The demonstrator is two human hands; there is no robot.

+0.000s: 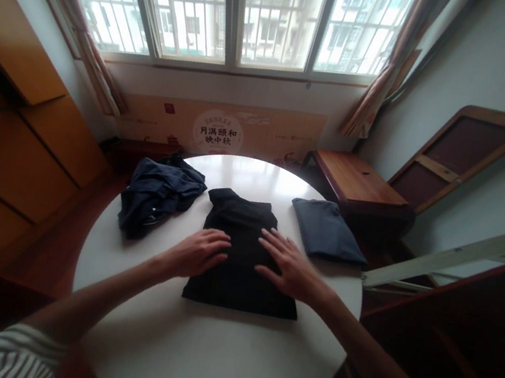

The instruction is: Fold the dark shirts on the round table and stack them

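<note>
Cabinet [20, 37], orange-brown panels, at far left. Striped sleeve [18, 353], light and dark bands, around upper part of left arm, lower left. Left curtain [103, 91], gathered, beside window [195, 3]; window itself wide, barred, with pale buildings beyond. Desk [213, 358], round, white, glossy; carries three dark garments set apart from one another.

Navy garment [162, 189], loose and rumpled, heaped on left part of desk, near rim. Left hand [201, 251], open, palm down, fingers extended and slightly bent; crosses left edge of black garment [239, 281], gripping nothing visible. Black garment itself at middle of desk, between both hands: folded, laid flat, straight along near edge, narrower and less even at far end. Banner [291, 134], tan, behind desk and below window; bears round emblem with Chinese characters. Right hand [285, 265], open, palm down, fingers spread; reaches over right edge of black garment. Firmness of contact under either palm: cannot tell.

Grey-blue garment [330, 232], folded flat, on right part of desk, beyond right hand. Right curtain [363, 114], gathered. Low wooden stand [357, 175], beyond desk. Wooden frame [459, 150] with dark panels, against wall, far right.
</note>
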